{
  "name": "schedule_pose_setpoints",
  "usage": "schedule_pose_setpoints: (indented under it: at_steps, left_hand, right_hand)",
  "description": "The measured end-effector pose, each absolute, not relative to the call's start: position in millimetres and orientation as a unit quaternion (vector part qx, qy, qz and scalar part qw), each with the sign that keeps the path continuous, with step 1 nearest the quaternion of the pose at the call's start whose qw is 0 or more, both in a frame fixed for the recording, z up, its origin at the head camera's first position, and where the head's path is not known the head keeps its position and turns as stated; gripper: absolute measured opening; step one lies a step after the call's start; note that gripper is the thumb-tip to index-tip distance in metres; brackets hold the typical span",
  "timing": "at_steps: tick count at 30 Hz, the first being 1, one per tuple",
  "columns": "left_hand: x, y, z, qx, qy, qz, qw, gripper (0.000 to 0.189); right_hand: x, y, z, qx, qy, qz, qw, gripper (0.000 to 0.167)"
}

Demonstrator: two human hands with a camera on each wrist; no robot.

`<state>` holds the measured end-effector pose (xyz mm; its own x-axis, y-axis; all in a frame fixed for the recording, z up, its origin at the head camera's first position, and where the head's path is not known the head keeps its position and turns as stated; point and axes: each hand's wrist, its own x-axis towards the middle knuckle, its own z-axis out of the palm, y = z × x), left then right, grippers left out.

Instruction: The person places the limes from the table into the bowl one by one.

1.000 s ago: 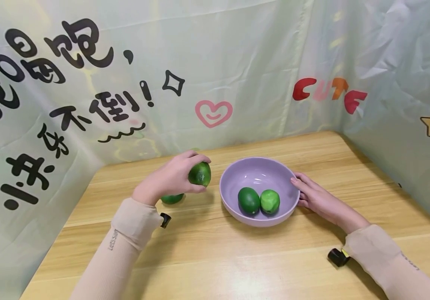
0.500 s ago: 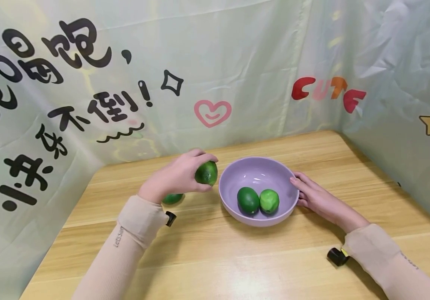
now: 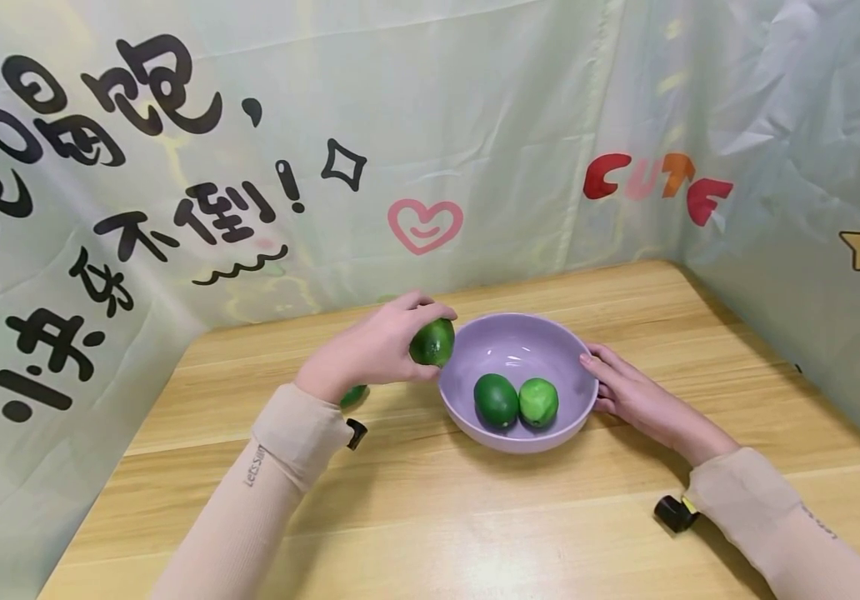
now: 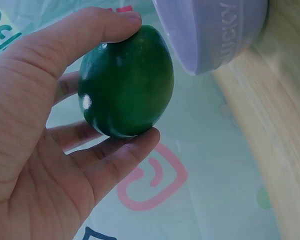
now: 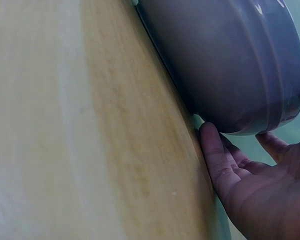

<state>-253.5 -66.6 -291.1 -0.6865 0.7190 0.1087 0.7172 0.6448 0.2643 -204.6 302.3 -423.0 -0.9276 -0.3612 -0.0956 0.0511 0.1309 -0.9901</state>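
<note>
My left hand (image 3: pixel 377 346) grips a dark green lime (image 3: pixel 433 342) between thumb and fingertips, at the left rim of a purple bowl (image 3: pixel 508 333). In the left wrist view the lime (image 4: pixel 127 82) looks smooth and glossy, close to the bowl's outer wall (image 4: pixel 220 30). Inside the bowl lie a dark green lime (image 3: pixel 496 401) and a lighter green one (image 3: pixel 538 402), side by side. My right hand (image 3: pixel 636 400) holds the bowl's right side, with a fingertip over the rim and others low on the outer wall.
Another green fruit (image 3: pixel 353 396) lies on the wooden table (image 3: pixel 430 517), partly hidden behind my left wrist. Pale cloth walls (image 3: pixel 505 167) with printed lettering and drawings stand around the back and sides. A small black device (image 3: pixel 676 514) hangs at my right cuff.
My left hand has carried the lime rightward and slightly up, from beside the bowl to its left rim. The right hand and bowl stay in place.
</note>
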Motion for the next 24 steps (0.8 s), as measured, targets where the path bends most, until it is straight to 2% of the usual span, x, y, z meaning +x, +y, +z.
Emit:
schedule_pose_setpoints:
  at_steps: [15, 24]
  left_hand:
    - [-256, -48, -295, 0.429, 0.893, 0.134, -0.016, 0.062]
    - [-256, -38, -297, 0.438, 0.891, 0.12, -0.005, 0.064]
  right_hand:
    - [-204, 302, -422, -0.105, 0.735, -0.652, 0.156, 0.071]
    - [-204, 302, -422, -0.108, 0.733, -0.653, 0.156, 0.071]
